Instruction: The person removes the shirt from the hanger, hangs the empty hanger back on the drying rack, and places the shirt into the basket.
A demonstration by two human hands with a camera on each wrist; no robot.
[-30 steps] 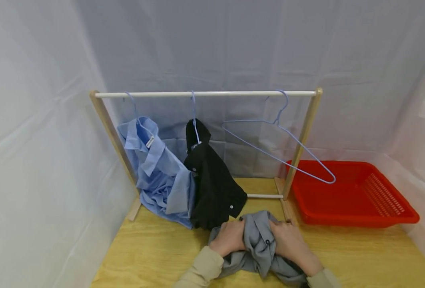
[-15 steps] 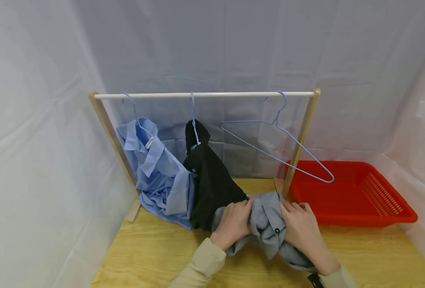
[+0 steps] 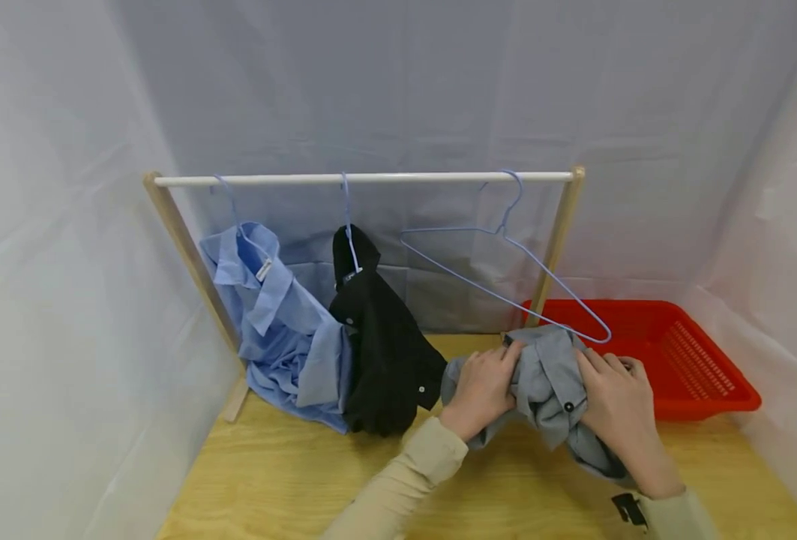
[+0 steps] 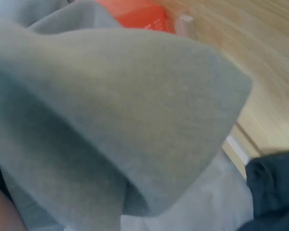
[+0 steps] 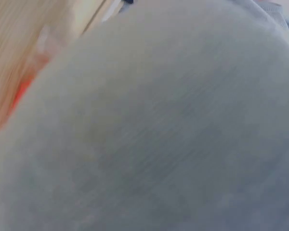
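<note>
A bunched grey shirt [image 3: 546, 375] with a dark button is held between both hands in the head view, in front of the red basket. My left hand [image 3: 484, 386] grips its left side, and my right hand [image 3: 617, 401] grips the right side. Just behind and above the shirt, a bare blue wire hanger [image 3: 506, 225] hangs from the rack's white rail [image 3: 411, 178]; its lower right corner comes close to the shirt's top. Grey cloth [image 4: 135, 106] fills much of the left wrist view and nearly all of the right wrist view, hiding most of the fingers there.
A light blue shirt [image 3: 270, 300] and a black shirt [image 3: 388, 352] hang on hangers at the left and middle of the rack. The red basket [image 3: 708, 401] stands at the right on the wooden table [image 3: 270, 480]. White sheeting encloses the sides and back.
Both hands have lifted the grey shirt and carried it forward and to the right, towards the bare hanger. The view has shifted slightly right. The hanging shirts stay on the rack.
</note>
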